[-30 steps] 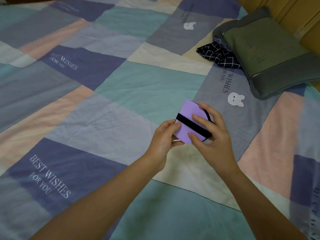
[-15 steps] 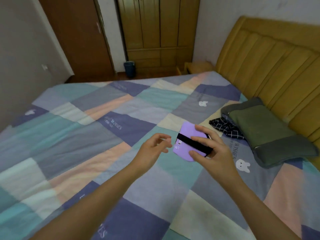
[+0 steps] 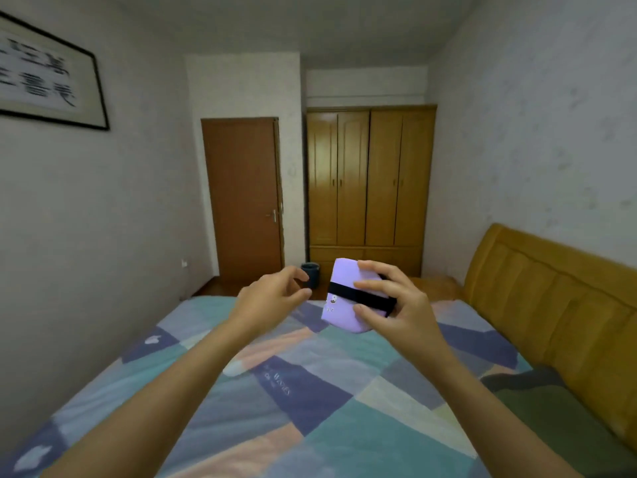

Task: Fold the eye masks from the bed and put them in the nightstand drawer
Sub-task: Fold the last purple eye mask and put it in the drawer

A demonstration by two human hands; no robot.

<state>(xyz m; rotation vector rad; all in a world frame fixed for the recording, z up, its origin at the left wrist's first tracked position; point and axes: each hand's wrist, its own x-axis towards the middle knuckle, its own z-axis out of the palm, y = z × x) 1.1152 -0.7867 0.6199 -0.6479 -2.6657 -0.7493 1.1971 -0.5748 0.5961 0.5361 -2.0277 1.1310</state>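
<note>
A folded lilac eye mask with a black elastic strap across it is held up in front of me. My right hand grips it by its right side, thumb below and fingers on top. My left hand hovers just left of the mask with fingers curled and apart, holding nothing. Both are raised above the patchwork bedspread. A wooden nightstand shows past the bed's far corner, partly hidden by my right hand; no drawer is visible.
A yellow padded headboard runs along the right. A green pillow lies at the lower right. Ahead stand a brown door, a wooden wardrobe and a small dark bin. A framed calligraphy hangs on the left wall.
The view has tilted up from the bed to the room. My left hand has let go of the mask, which stays in my right hand and is now lifted higher.
</note>
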